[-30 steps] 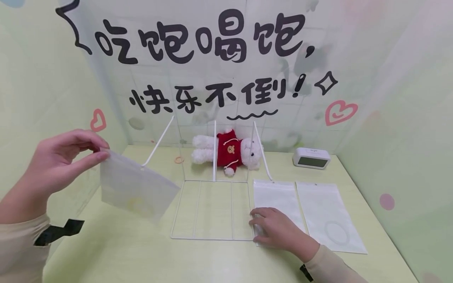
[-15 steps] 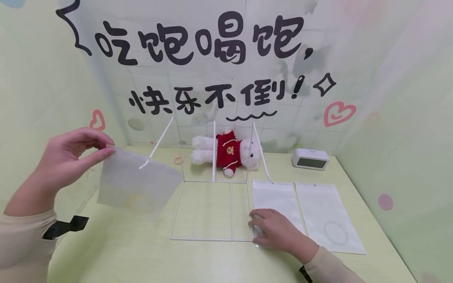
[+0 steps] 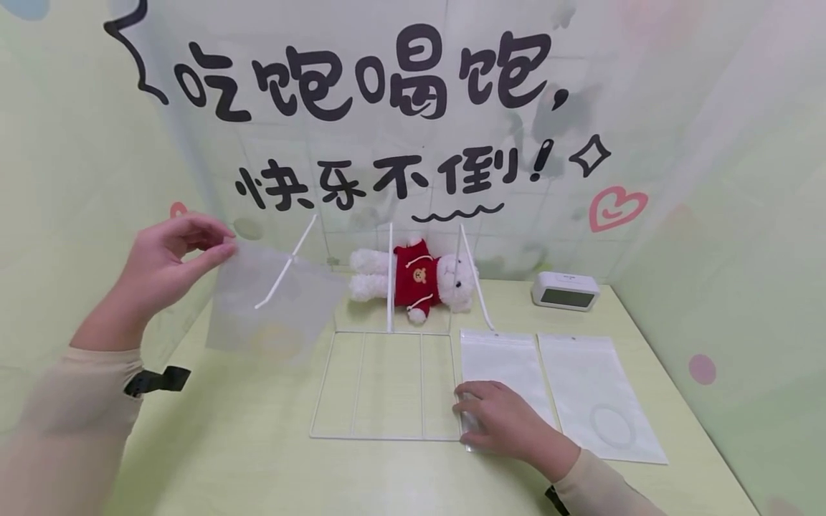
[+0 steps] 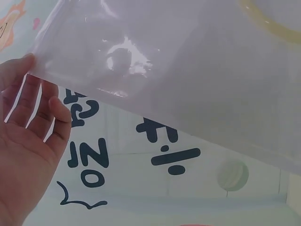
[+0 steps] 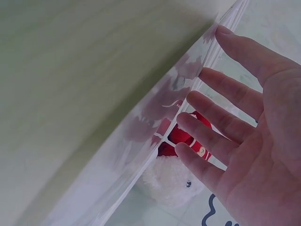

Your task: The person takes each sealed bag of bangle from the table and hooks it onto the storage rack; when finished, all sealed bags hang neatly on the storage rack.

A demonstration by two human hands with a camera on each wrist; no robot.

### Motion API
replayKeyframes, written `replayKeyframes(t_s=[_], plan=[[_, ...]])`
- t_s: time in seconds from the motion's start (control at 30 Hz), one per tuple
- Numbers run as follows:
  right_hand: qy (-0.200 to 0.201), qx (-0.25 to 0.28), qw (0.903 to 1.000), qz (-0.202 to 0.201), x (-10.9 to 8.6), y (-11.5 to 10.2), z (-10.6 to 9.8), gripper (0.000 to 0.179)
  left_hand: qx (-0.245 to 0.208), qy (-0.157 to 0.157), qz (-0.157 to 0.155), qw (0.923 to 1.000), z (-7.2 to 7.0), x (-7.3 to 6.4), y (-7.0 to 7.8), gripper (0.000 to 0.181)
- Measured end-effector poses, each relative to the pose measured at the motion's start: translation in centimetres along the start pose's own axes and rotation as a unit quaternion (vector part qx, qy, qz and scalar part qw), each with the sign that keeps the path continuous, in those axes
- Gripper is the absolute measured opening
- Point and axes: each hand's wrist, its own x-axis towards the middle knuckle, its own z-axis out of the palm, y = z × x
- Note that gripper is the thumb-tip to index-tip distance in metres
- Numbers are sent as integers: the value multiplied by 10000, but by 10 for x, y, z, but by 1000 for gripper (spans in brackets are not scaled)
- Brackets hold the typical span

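Observation:
In the head view my left hand point(image 3: 177, 261) pinches a top corner of a translucent white zip bag point(image 3: 235, 322) between thumb and fingertips. A yellow ring point(image 4: 275, 28) shows through the bag in the left wrist view. The left prong point(image 3: 274, 287) of a white wire display rack point(image 3: 387, 437) meets the bag's top edge, and its front end sticks out before the bag. My right hand point(image 3: 510, 423) rests with spread, relaxed fingers on a second zip bag point(image 3: 500, 351) lying flat beside the rack's base.
A third zip bag point(image 3: 581, 387) with a pale ring inside lies to the right. Behind the rack a white plush toy in a red hoodie point(image 3: 413, 276) lies on its side. A white digital clock point(image 3: 568, 290) stands at the back right. Walls enclose the table.
My left hand has moved right and farther back with the bag, whose top edge has slid back along the left prong. The right hand has stayed in place.

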Motion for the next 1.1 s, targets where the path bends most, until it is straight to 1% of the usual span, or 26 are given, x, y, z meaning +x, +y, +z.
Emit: replayKeyframes(t_s=[0.07,0.17,0.37,0.47,0.6,0.7,0.87,1.1], plan=[[-13,5,10000,16,0,0,0,38,204,31,-162,9997,2,4,-4,20],[-46,18,10000,41,0,0,0,38,253,96,-353,9990,6,10,-10,21],[-76,25,9999,73,0,0,0,38,420,201,-564,9973,16,24,-21,22],[-92,23,9999,96,0,0,0,37,397,230,-631,9969,18,27,-27,23],[-100,33,9999,103,0,-1,-1,37,330,209,-784,9962,20,27,-35,23],[-78,34,9999,94,0,-1,0,36,246,166,-869,9958,21,27,-38,23],[-74,15,9999,86,0,-1,0,36,107,126,-912,9957,22,25,-38,22],[-201,72,9996,184,0,-3,-1,36,91,151,-981,9950,20,17,-40,23]])
